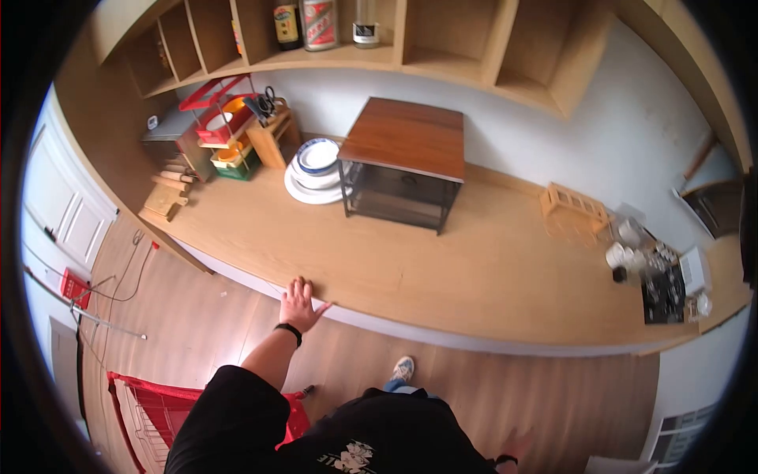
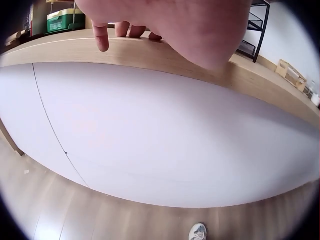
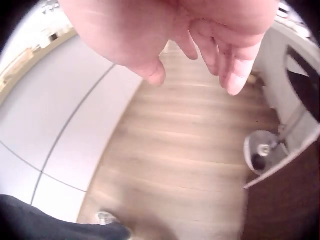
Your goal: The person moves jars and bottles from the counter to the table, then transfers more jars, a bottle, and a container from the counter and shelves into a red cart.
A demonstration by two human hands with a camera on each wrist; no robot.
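Observation:
My left hand (image 1: 298,306) rests on the front edge of the long wooden counter (image 1: 489,268), fingers spread and the thumb out to the right. From the left wrist, the heel of that hand (image 2: 175,25) overhangs the edge, with fingertips against the wood. Low beside my body, the right hand (image 1: 517,444) hangs over the floor, blurred in the head view. Its loosely bent fingers (image 3: 239,75) hold nothing in the right wrist view. Ahead of the left hand stand a black-framed rack (image 1: 407,170) with a brown wooden top and stacked plates (image 1: 316,189).
Left on the counter are a red and green tiered rack (image 1: 225,130), a knife block (image 1: 272,138) and cutting boards (image 1: 164,201). A wooden crate (image 1: 572,209) and glassware (image 1: 628,233) stand right. Shelves (image 1: 442,67) hang above; a red cart (image 1: 158,403) stands at lower left.

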